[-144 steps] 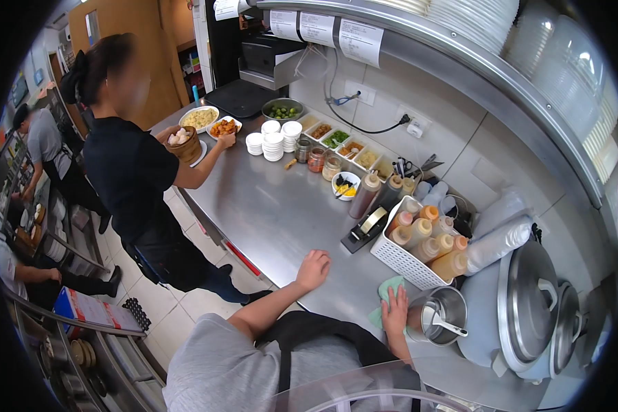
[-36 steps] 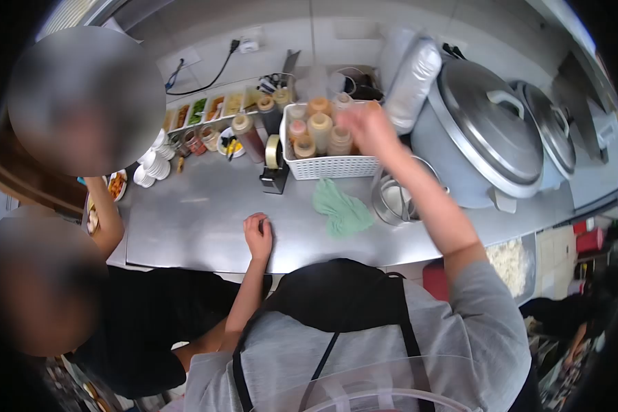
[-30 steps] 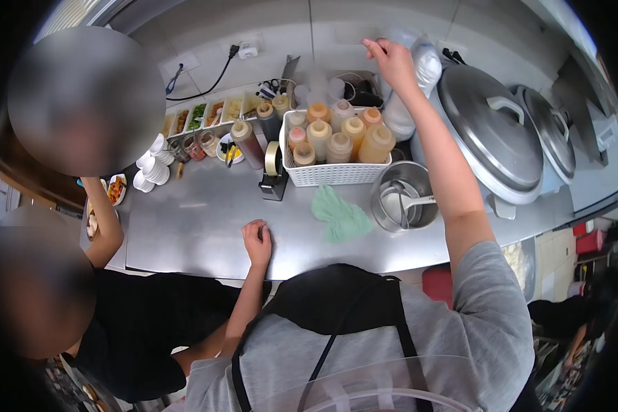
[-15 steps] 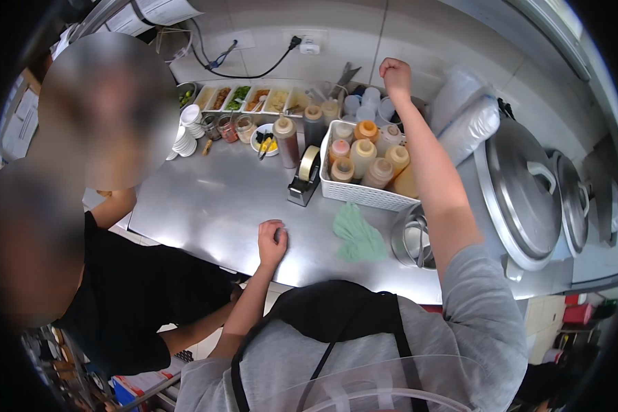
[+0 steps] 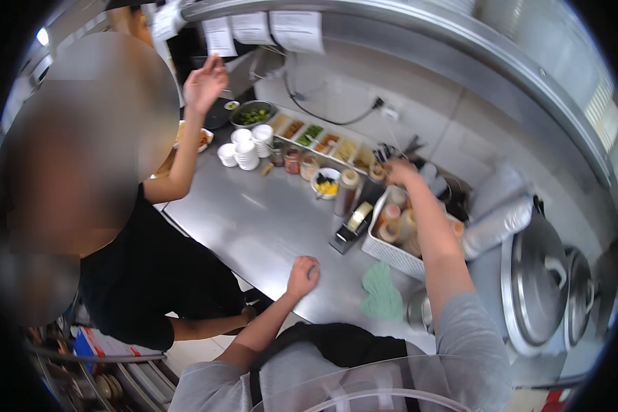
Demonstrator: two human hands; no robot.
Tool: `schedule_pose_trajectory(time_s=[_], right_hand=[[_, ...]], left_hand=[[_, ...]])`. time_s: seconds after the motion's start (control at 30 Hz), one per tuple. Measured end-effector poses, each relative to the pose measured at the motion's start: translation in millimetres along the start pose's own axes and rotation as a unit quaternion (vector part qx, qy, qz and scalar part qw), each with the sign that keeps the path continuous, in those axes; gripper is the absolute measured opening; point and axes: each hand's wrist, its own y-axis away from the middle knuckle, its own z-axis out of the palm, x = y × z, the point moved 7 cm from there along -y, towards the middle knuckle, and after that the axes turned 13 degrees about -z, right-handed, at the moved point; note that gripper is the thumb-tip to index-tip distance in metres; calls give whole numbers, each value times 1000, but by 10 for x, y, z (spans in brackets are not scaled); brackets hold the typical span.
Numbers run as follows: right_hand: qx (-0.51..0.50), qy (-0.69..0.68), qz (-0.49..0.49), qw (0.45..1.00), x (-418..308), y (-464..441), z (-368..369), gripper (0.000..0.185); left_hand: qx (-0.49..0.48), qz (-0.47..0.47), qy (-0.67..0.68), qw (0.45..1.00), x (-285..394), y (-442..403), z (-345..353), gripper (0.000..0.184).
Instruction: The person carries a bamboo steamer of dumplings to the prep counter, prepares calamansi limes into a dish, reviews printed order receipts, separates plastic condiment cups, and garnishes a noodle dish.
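My left hand [image 5: 303, 276] rests at the near edge of the steel counter, its fingers curled in and nothing in them. My right hand [image 5: 399, 172] is stretched over the back of a white basket [image 5: 397, 257] of squeeze bottles. Its fingers point down beside a dark squeeze bottle [image 5: 373, 184]; blur hides whether they touch or hold anything. Left of the basket stand a tape dispenser [image 5: 353, 225] and a brown sauce bottle [image 5: 347, 192]. A green cloth [image 5: 381, 292] lies in front of the basket.
A row of topping trays [image 5: 312, 134] runs along the wall, with stacked white cups [image 5: 246, 152] and jars before it. Large lidded pots [image 5: 537, 281] stand right. A co-worker in black is at the left, with one hand [image 5: 206, 84] raised near hanging papers.
My view has turned left and up. My right hand has come down from the wall to the bottles behind the basket. The co-worker's hand has risen; my left hand stays on the counter.
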Motion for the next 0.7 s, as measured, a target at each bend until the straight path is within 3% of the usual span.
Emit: schedule_pose_trajectory(time_s=[0.03, 0.23, 0.3, 0.5, 0.63, 0.7], right_hand=[[33, 2, 15, 999, -30, 54, -56, 55], [8, -37, 7, 999, 83, -43, -38, 55], [85, -14, -54, 995, -46, 36, -171, 38], [200, -34, -54, 978, -119, 260, -647, 38], [300, 50, -96, 948, -814, 957, -1391, 42], [328, 27, -112, 938, -1233, 1371, -1724, 45]], left_hand=[[3, 2, 2, 1000, -4, 2, -7, 13], [8, -6, 7, 1000, -27, -2, -28, 12], [6, 1, 8, 1000, -36, 20, -34, 11], [8, 0, 8, 1000, -78, 35, -5, 12], [-4, 2, 12, 1000, -50, 27, -21, 11], [-4, 3, 11, 1000, -53, 29, -8, 10]])
